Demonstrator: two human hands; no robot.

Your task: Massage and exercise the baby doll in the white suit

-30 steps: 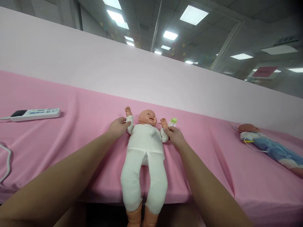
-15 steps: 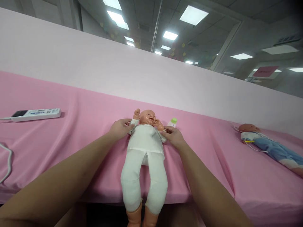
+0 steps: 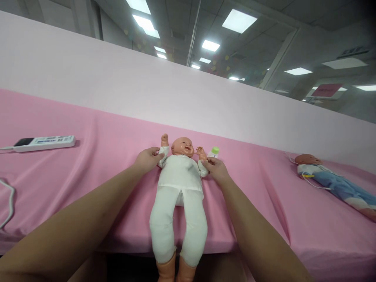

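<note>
A baby doll [image 3: 180, 172] with a white cloth body lies on its back on the pink cloth [image 3: 117, 133], head toward the wall. Its feet hang past the table's front edge. My left hand [image 3: 148, 159] is closed on the doll's raised arm at the left, thumb and fingers around the white sleeve. On the other side my right hand [image 3: 216, 169] pinches the doll's other arm near the wrist. Just behind my right hand stands or lies a small white bottle [image 3: 215, 152] with a green cap, partly hidden by my fingers.
A white power strip [image 3: 45, 143] lies at the left, with a white cable [image 3: 11, 203] nearer me. At the right lies another doll [image 3: 335, 180] in blue trousers, with thin tubing about it. A pale wall panel [image 3: 117, 86] runs along the back.
Both hands have moved the doll's arms outward, away from its head. The doll's hand at the right has come off its face. Its body lies in the same place.
</note>
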